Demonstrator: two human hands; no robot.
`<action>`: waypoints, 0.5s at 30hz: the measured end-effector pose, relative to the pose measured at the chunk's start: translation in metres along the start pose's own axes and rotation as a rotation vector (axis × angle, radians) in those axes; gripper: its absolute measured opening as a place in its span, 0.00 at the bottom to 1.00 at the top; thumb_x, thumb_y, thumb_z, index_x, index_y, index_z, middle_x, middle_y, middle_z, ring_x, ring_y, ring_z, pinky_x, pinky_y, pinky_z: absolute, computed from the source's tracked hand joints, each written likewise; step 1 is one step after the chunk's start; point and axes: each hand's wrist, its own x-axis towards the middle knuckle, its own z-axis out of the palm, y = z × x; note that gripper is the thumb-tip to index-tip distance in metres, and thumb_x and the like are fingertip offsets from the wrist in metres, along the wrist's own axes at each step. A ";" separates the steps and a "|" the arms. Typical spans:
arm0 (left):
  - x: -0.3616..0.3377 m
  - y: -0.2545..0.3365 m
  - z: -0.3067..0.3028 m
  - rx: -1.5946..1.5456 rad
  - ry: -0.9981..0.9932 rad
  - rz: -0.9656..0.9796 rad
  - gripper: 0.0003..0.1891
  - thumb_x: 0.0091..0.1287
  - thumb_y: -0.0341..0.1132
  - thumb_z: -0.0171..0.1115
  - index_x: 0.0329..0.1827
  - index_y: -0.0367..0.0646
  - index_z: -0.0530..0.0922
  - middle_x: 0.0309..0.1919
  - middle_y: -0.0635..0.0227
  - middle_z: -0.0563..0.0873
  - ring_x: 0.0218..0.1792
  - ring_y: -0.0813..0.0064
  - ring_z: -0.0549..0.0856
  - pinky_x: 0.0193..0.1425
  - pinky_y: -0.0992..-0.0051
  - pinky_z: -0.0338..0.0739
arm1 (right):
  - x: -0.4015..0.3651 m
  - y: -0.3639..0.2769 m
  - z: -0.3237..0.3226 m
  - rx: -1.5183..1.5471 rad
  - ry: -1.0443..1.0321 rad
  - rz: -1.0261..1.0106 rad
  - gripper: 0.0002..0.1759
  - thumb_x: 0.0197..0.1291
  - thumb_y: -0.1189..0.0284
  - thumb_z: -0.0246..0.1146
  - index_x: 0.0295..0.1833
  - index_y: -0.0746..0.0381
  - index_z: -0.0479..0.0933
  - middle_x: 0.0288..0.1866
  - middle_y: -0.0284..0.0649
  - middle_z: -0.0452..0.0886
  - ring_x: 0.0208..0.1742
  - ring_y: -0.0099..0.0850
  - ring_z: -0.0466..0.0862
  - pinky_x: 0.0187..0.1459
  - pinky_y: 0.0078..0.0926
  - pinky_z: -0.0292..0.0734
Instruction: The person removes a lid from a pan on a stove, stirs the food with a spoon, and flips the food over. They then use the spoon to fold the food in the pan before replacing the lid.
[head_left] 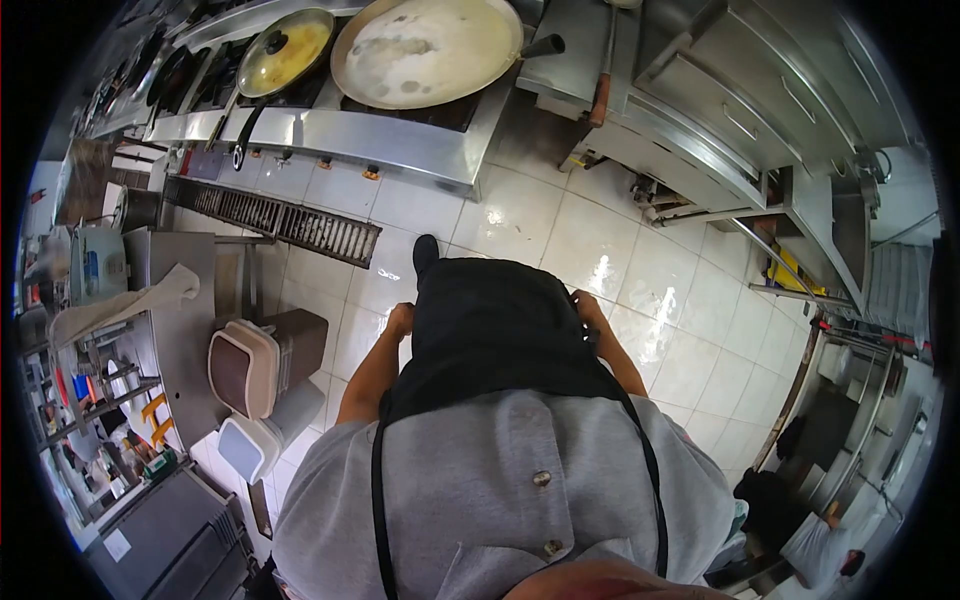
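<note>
My left hand point(401, 319) hangs low at my left side, close to the edge of my black apron point(495, 315). Its fingers look curled, but they are small and partly behind the cloth. On the other side my right hand point(588, 308) is against or just beside the apron's right edge, with something dark at the wrist. I cannot make out whether either hand holds anything. Ahead on the stove point(310, 130) are a wide pan point(430, 50) with pale, whitish contents and a lidded frying pan point(287, 52) with something yellow inside.
Light tiled floor point(560, 230) looks wet in places. A drain grate point(270, 218) runs along the left. Lidded bins point(265, 365) stand beside a steel counter point(185, 340) with a cloth point(130, 300). Steel drawers point(720, 110) are at right. Another person point(820, 545) is at lower right.
</note>
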 end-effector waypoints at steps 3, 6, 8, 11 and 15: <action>0.022 -0.031 0.009 0.126 0.076 0.318 0.19 0.62 0.44 0.58 0.40 0.33 0.83 0.32 0.49 0.87 0.36 0.59 0.88 0.38 0.63 0.80 | 0.041 -0.005 -0.034 0.011 0.093 0.202 0.12 0.59 0.68 0.55 0.39 0.65 0.77 0.40 0.54 0.83 0.45 0.50 0.84 0.49 0.45 0.80; -0.011 -0.013 -0.001 -0.043 0.001 0.174 0.19 0.64 0.43 0.56 0.39 0.33 0.83 0.35 0.49 0.87 0.38 0.60 0.88 0.39 0.62 0.79 | 0.094 -0.048 -0.114 -0.057 0.567 0.057 0.11 0.60 0.67 0.55 0.39 0.62 0.78 0.40 0.53 0.82 0.43 0.55 0.82 0.45 0.51 0.77; -0.012 -0.031 0.005 -0.205 0.083 0.172 0.19 0.66 0.43 0.54 0.39 0.32 0.82 0.37 0.48 0.86 0.36 0.62 0.86 0.38 0.65 0.77 | 0.106 -0.124 -0.189 0.111 0.751 0.082 0.09 0.59 0.69 0.58 0.40 0.62 0.77 0.42 0.52 0.82 0.46 0.53 0.81 0.46 0.49 0.75; -0.059 -0.003 -0.006 -0.514 0.076 0.190 0.18 0.67 0.43 0.53 0.39 0.35 0.82 0.39 0.50 0.86 0.36 0.63 0.85 0.38 0.64 0.77 | 0.149 -0.182 -0.258 0.098 0.947 -0.047 0.14 0.61 0.64 0.60 0.46 0.62 0.78 0.45 0.52 0.81 0.51 0.52 0.79 0.50 0.47 0.74; -0.055 -0.049 -0.003 -0.234 0.188 0.334 0.26 0.71 0.55 0.44 0.42 0.42 0.84 0.39 0.54 0.87 0.41 0.67 0.85 0.44 0.61 0.76 | 0.206 -0.225 -0.307 -0.012 0.862 0.047 0.20 0.64 0.58 0.61 0.54 0.60 0.75 0.60 0.53 0.74 0.58 0.56 0.76 0.59 0.48 0.72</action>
